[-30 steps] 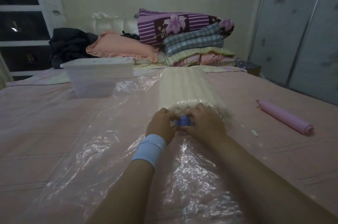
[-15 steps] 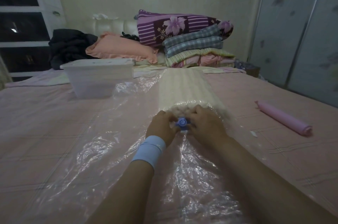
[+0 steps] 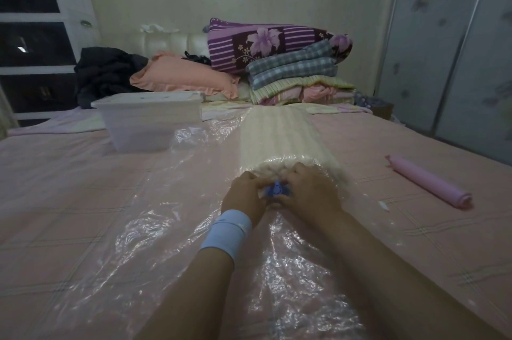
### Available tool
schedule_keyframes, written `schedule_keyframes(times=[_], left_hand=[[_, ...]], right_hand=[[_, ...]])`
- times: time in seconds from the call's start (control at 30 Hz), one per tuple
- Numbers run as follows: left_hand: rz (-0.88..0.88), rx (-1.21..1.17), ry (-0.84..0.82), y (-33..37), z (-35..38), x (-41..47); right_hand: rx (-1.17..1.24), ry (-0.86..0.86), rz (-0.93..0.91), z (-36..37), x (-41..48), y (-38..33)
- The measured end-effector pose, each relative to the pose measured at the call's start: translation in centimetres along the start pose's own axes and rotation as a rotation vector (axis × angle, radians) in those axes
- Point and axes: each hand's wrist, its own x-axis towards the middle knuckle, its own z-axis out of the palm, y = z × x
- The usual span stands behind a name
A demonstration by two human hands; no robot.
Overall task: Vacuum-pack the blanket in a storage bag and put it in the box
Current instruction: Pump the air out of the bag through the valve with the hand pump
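Your left hand, with a pale blue fabric wristband at the wrist, and your right hand are brought together at the centre of the scene. The curled fingers of both pinch a blue round plastic valve from either side. The raised marking on the valve face is too small to read. The valve sits on a clear crinkled plastic storage bag, spread flat over a pink checked bedsheet and running from the near edge to the far middle. Inside the bag is a cream ribbed blanket, folded into a long bundle. Its near end touches your fingertips and its far end points at the headboard. To the far left, just beside the bag, stands a translucent white plastic box with its lid on top. To the right, well apart from the bag, a pink rolled cylinder lies on the sheet, and a small white scrap lies between it and your right hand. At the far end a purple floral striped quilt rests above a grey-blue checked folded blanket, with a peach ruffled pillow and a dark heap of clothing to their left. A white drawer unit stands at the far left, and pale sliding wardrobe doors with faint flower prints stand at the right.
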Motion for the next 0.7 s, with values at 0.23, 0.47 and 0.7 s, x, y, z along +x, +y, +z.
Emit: schedule_keyframes(times=[0.23, 0.47, 0.7], left_hand=[[-0.002, 0.009, 0.020, -0.1, -0.1, -0.1], [0.016, 0.079, 0.050, 0.2, 0.2, -0.2], [0.052, -0.012, 0.104, 0.3, 0.2, -0.2]], right_hand=[[0.026, -0.005, -0.022, 0.0, -0.2, 0.0], [0.055, -0.050, -0.006, 0.3, 0.3, -0.1], [0.183, -0.066, 0.066, 0.1, -0.1, -0.7]])
